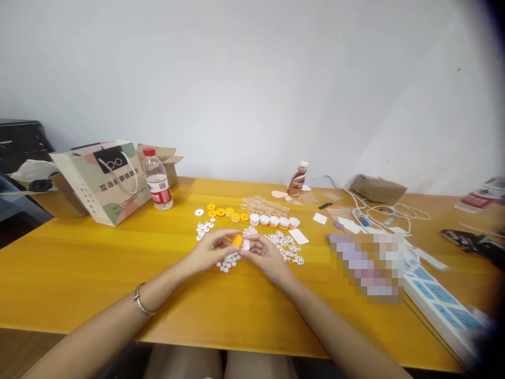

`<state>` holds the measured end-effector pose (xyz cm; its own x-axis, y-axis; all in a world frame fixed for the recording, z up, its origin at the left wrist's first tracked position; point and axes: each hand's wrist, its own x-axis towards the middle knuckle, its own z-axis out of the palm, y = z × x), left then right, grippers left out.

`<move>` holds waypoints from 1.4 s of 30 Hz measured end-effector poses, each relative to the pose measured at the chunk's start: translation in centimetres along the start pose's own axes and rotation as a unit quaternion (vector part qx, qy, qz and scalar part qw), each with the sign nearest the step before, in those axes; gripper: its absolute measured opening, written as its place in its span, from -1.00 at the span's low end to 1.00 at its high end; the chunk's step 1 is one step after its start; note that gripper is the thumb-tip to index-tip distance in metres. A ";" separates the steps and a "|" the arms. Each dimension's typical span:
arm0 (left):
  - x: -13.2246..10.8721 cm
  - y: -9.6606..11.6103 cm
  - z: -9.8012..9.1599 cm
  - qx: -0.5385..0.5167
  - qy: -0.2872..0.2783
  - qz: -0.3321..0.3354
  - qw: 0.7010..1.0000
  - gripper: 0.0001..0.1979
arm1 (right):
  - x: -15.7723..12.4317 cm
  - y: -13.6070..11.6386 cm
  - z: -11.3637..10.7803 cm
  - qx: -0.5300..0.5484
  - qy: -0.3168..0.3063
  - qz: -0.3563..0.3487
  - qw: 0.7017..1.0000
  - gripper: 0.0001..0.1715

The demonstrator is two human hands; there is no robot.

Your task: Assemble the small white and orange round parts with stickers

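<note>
My left hand (215,246) pinches a small yellow plastic part (237,240) over the middle of the table. Close against it, my right hand (266,257) grips a small white round part (245,245); whether the two parts are joined I cannot tell. Beneath and beside my hands lie white discs (226,263) and small white pegged pieces (204,229). White openwork pieces (290,247) spread out past my right hand. Behind them runs a row of yellow rings (221,212) and white-topped round parts (274,221), with clear round cups (264,205) farther back.
At left stand a paper bag (114,184), a water bottle (158,181) and a cardboard box (168,160). A coffee bottle (298,180) is near the wall. White cables (379,213), a brown package (376,188), a blurred-out item (366,266) and a long blue-and-white box (437,300) lie at right.
</note>
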<state>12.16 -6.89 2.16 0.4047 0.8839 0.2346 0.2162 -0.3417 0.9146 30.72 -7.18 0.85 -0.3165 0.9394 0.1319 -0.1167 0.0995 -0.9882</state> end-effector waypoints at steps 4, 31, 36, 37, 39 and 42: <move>-0.2 0.1 0.3 0.107 0.020 0.039 0.993 -0.59 | 0.1 0.7 0.0 -0.015 -0.007 -0.009 1.000 -0.57; -1.5 0.4 1.1 0.187 0.001 0.090 0.978 -0.68 | -0.6 1.2 0.2 -0.035 -0.046 -0.003 0.998 -0.68; -1.4 0.2 0.8 0.202 -0.019 0.099 0.974 -0.65 | -0.6 1.3 0.3 -0.030 -0.036 0.012 0.999 -0.63; -1.4 0.2 0.8 0.202 -0.019 0.100 0.974 -0.64 | -0.6 1.3 0.3 -0.029 -0.036 0.011 0.999 -0.63; -1.5 0.3 0.8 0.196 -0.019 0.104 0.975 -0.64 | -0.6 1.3 0.2 -0.028 -0.036 0.006 0.999 -0.62; -1.5 0.4 0.9 0.189 -0.020 0.117 0.975 -0.64 | -0.7 1.3 0.2 -0.026 -0.043 0.000 0.999 -0.57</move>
<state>12.44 -8.62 1.84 0.5153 0.7564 0.4029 0.4225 -0.6332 0.6485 30.62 -7.75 -0.56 -0.3968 0.9079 0.1353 -0.0680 0.1180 -0.9907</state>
